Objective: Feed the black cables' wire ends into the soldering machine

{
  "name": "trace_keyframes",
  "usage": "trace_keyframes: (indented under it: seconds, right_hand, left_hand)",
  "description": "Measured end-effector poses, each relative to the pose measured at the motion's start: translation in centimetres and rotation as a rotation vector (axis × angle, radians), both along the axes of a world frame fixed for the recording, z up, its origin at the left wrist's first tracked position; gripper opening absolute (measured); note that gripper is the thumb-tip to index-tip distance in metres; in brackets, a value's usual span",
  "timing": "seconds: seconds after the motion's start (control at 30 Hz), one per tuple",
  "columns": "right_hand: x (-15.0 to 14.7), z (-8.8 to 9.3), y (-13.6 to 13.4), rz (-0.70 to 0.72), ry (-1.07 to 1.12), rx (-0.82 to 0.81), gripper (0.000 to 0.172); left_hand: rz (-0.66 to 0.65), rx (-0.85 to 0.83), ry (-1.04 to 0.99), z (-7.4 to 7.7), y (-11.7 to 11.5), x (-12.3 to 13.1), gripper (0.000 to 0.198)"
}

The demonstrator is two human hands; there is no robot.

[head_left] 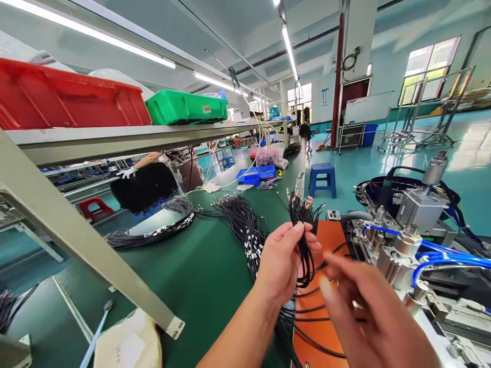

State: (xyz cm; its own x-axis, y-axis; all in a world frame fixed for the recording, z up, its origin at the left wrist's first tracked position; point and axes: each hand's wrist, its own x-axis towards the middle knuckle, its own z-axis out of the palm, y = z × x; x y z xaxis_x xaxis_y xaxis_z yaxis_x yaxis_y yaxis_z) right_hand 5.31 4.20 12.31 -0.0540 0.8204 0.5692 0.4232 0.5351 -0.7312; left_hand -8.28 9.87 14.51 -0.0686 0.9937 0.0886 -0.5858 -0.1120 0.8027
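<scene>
My left hand (282, 260) is closed around a bundle of thin black cables (304, 255), thumb on top. The bundle's upper ends fan out, with small metal and orange-white tips. My right hand (372, 306), blurred by motion, hovers just to the right of it, thumb and index finger apart, and nothing shows in its grasp. Below both hands, more black cables (312, 308) run across an orange plate (329, 232). To the left, a long heap of black cables with white tags (240, 217) lies on the green tabletop (199, 286).
A machine with metal cylinders and blue hoses (410, 245) stands close on the right. A slanted metal post (95, 245) carries a shelf with a red bin (72, 97) and a green bin (187, 106). Across the bench, a person's gloved hand (126, 173) touches a black cable bundle.
</scene>
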Motion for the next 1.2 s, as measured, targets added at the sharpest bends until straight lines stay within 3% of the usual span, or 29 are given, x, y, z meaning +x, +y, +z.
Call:
trace_keyframes:
  seconds: [0.1,0.2,0.33,0.43,0.63,1.0,1.2]
  right_hand:
    - [-2.7,2.0,3.8,-0.027,0.079,-0.039,0.041]
    - [-3.9,3.0,5.5,0.002,0.145,-0.12,0.034]
    - [-3.4,2.5,5.7,0.181,0.321,-0.368,0.038]
    - [-2.9,1.9,5.5,0.21,0.366,-0.451,0.042]
    - [-2.4,1.3,5.2,0.304,0.283,-0.43,0.04]
    - [-2.1,0.6,4.8,0.301,0.297,-0.429,0.036]
    - [-1.6,0.6,5.1,0.358,0.181,-0.415,0.034]
  left_hand:
    - [-0.03,-0.008,-0.008,-0.2,-2.0,-0.1,0.032]
    - [-0.037,0.02,-0.01,-0.3,-3.0,-0.5,0.022]
    - [-0.012,0.01,0.063,-0.3,-3.1,-1.2,0.019]
    - [0.051,-0.003,0.067,-0.1,-3.0,-1.7,0.019]
    - [0.041,0.009,0.081,0.1,-3.2,-2.3,0.018]
    - [0.012,-0.01,0.18,-0.1,-3.4,-2.5,0.024]
    - [0.039,-0.027,0.175,0.3,-3.2,-2.2,0.024]
